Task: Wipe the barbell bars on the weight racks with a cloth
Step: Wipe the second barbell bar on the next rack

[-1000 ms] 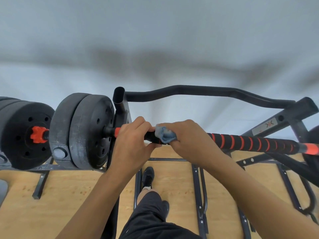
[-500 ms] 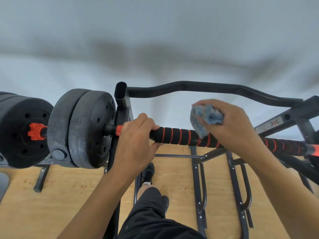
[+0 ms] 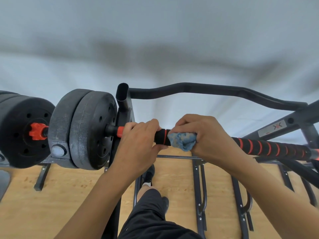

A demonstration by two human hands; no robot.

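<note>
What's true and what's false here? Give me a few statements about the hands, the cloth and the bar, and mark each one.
1. The left hand grips the bar beside the weight plates. True.
2. The right hand holds a blue cloth against the bar. True.
3. The blue cloth hangs loose from the bar, untouched. False: the right hand is closed around it.
4. The bar's grip is plain black. False: it is black with red rings.

The left grip (image 3: 138, 144) is curling round the barbell bar (image 3: 269, 147) just beside the black weight plates (image 3: 91, 128), while the right grip (image 3: 207, 137) is clutching a bunched blue cloth (image 3: 183, 141) against the bar, close beside the left, over the rack frame (image 3: 122, 99).
</note>
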